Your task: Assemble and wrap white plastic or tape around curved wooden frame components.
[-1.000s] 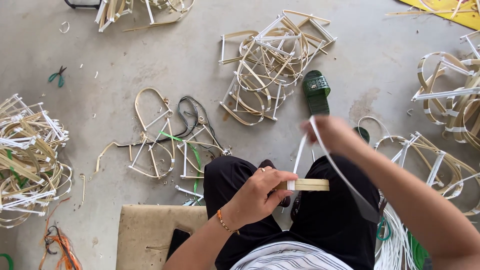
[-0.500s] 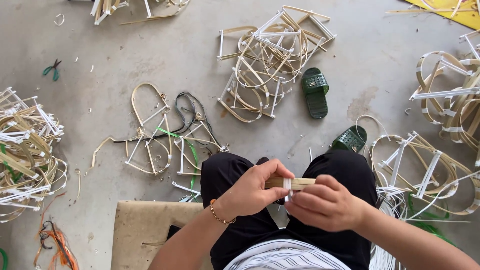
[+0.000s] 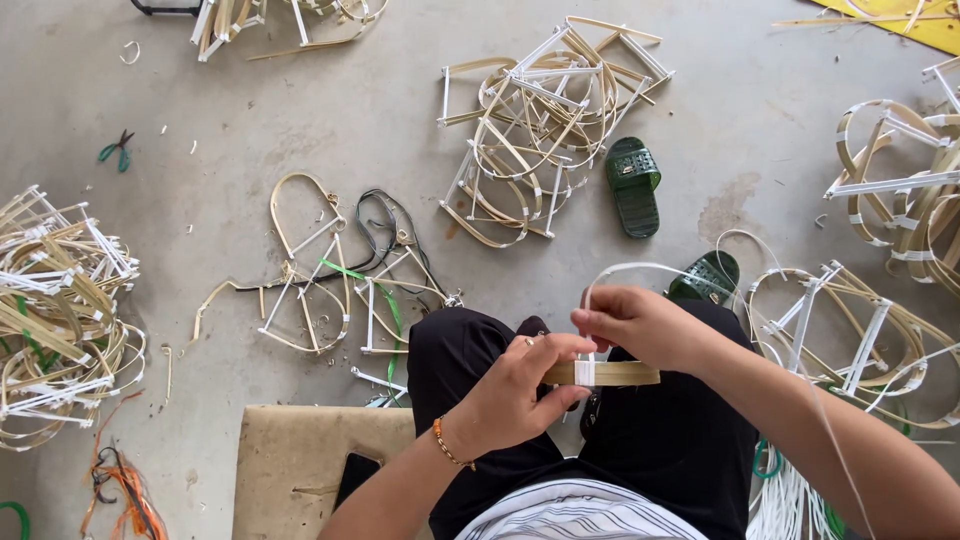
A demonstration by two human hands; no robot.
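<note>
Low centre of the frame, over the lap in black trousers: a short flat bamboo strip (image 3: pixel 603 373), pale tan, lying roughly level, with a band of white plastic strapping (image 3: pixel 640 268) wrapped around it near the middle. The left hand (image 3: pixel 515 392) has its grip pinched on the strip's left end, thumb on top, gold bracelet (image 3: pixel 447 447) at the wrist. The right hand (image 3: pixel 640 325) sits just above the strip, fingers pressed together on the white strapping, which arcs up from the fingers in a loop and then trails down past the right forearm toward the lower right.

No real containers here, just piles on the concrete floor (image 3: pixel 300 130). A heap of bent bamboo frames tied with white (image 3: pixel 545 130) sits upper centre, another stack (image 3: pixel 55 310) at the left edge, more at the right (image 3: pixel 900 190). A few loose frames (image 3: pixel 320 290) lie left of the knee. One green sandal (image 3: pixel 633 185) is beside the upper heap, a second one (image 3: pixel 706 277) just past the right hand. Small green-handled cutters (image 3: pixel 117 150) upper left, and a tan board (image 3: pixel 300 460) with a black phone (image 3: pixel 355 477) lower left.
</note>
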